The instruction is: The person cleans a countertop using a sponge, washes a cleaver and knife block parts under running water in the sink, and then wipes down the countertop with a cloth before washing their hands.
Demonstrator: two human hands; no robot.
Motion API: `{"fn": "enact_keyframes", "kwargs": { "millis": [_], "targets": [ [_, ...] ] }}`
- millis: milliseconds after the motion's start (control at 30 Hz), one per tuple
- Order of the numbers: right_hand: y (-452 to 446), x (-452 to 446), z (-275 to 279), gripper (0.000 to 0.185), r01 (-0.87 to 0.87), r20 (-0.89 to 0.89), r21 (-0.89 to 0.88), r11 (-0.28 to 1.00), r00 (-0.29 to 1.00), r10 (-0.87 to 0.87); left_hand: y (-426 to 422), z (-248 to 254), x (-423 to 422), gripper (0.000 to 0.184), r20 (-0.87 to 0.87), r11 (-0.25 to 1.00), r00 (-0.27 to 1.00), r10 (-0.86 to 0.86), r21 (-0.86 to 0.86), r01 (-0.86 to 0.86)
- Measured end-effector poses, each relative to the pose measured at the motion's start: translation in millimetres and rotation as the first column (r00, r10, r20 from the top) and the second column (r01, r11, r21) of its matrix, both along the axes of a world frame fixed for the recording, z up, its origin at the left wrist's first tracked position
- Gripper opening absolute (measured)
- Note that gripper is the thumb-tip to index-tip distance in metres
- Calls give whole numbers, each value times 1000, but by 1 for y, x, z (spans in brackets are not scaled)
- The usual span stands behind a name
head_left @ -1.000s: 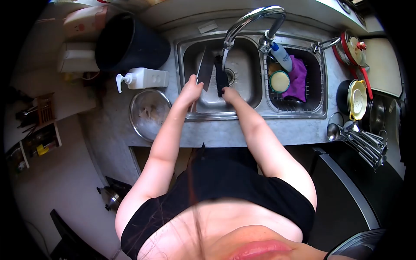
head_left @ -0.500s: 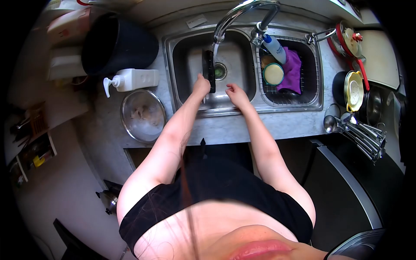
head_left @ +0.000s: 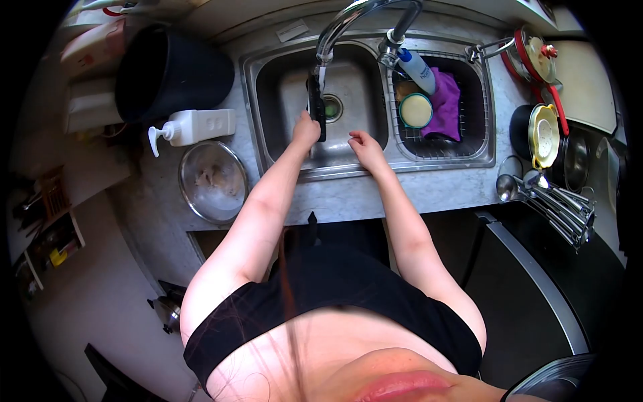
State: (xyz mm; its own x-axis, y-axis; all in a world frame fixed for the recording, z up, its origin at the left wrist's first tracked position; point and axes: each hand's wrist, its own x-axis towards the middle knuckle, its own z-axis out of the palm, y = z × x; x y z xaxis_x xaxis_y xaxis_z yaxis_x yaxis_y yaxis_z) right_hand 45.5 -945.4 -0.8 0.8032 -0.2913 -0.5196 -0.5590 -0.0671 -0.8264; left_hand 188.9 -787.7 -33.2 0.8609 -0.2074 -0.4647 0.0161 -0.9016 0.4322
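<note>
Rinsing looks under way, water point(head_left: 321, 79) running by the long black item point(head_left: 321, 114) gripped in the left hand point(head_left: 306, 130), the empty right hand point(head_left: 368, 149) slightly open.

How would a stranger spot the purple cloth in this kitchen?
Find the double sink, then its right basin. The purple cloth lies there beside a blue-capped bottle and a green-rimmed round container; its purple colour and loose folds set it apart.
</note>
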Motion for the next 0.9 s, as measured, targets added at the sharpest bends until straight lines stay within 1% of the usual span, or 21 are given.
{"fn": "enact_keyframes", "kwargs": {
  "millis": [100, 200, 300, 400, 433, 600, 700, 800, 833, 867, 900],
  "targets": [
    [-3, -1, 5, 32, 5, 4, 8, 1000, 1000, -5, -4, 5, 0, 40, -109, 999, 994, 20, 52, -14],
    [-5, -3, 5, 32, 24, 8, 51, 998, 1000, -25, -4, -3, -3, 44, -187, 996, 982, 15, 84, 0],
    [-6, -5, 5, 32, 28, 21, 66, 997, 999, -29, -5, -16, -7, 46, -211, 991, 973, 92, 118, -68],
    [-8, -7, 4, 31, 40, 32, 76, 996, 999, -43, 0, -37, -6, 54, -240, 980, 951, 196, 67, -185],
    [-8, -8, 3, 31, 44, 26, 83, 996, 999, -46, 2, -43, -7, 55, -230, 986, 959, 164, 66, -153],
    [-7, -8, 8, 30, 53, 37, 83, 995, 998, -56, 7, -38, -11, 61, -189, 999, 982, -8, 32, 14],
    [-6, -8, 19, 28, 77, 82, 70, 995, 993, -82, 9, -35, -9, 58, -172, 998, 983, 66, 22, -63],
    [-11, -9, 20, 27, 103, 140, 105, 989, 983, -117, 16, -33, -6, 45, 19, 989, 995, 97, -113, -95],
    [-15, -10, 21, 27, 115, 155, 130, 985, 979, -135, 20, -32, -3, 39, -188, 949, 965, 181, -225, -222],
    [-19, -10, 24, 26, 115, 181, 141, 983, 973, -140, 16, -8, 4, 34, -393, 880, 890, 230, -306, -362],
    [-23, -9, 35, 25, 146, 196, 181, 973, 964, -181, 13, 15, 10, 28, -585, 789, 776, 238, -350, -506]
  ]
}}
